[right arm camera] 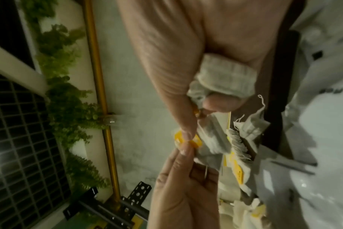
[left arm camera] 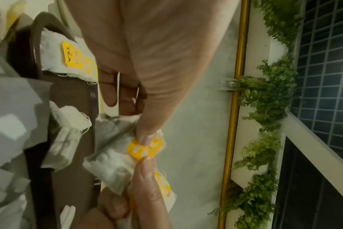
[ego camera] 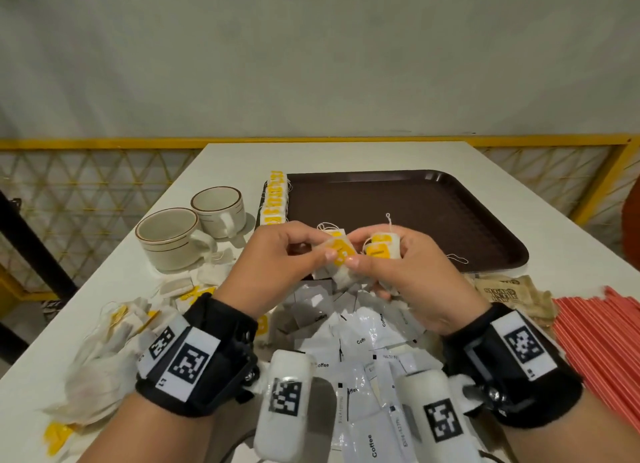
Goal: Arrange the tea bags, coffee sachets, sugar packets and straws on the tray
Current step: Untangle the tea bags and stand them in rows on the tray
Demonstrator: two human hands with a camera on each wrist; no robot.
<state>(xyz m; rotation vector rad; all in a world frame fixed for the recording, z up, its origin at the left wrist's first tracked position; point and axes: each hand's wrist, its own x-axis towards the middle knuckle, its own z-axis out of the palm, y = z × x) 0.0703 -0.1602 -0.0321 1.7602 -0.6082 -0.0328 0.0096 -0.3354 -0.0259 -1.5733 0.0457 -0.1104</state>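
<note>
- Centrally in the head view, one tea bag (ego camera: 341,254) is pinched at its yellow tag by the left hand (ego camera: 277,265) and by the thumb of the right hand (ego camera: 408,282), just above the near edge of the brown tray (ego camera: 433,213).
- More tea bags (ego camera: 381,247) are gripped inside the curled fingers of the right hand; their strings are seen sticking up.
- A row of tea bags (ego camera: 275,199) is laid along the left rim of the tray, left of centre in the frame.
- Two cups (ego camera: 194,230) are placed left of the tray, touching each other, on the white table (ego camera: 346,154).
- A loose heap of tea bags (ego camera: 114,341) is spread at the lower left, partly hidden by the left wrist band.
- White coffee sachets (ego camera: 360,344) are piled at the bottom centre, under and between both wrists.
- Brown sugar packets (ego camera: 509,296) are seen at the right, beside them the red straws (ego camera: 602,344) at the right edge.
- The near rim of the tray is covered by both hands.
</note>
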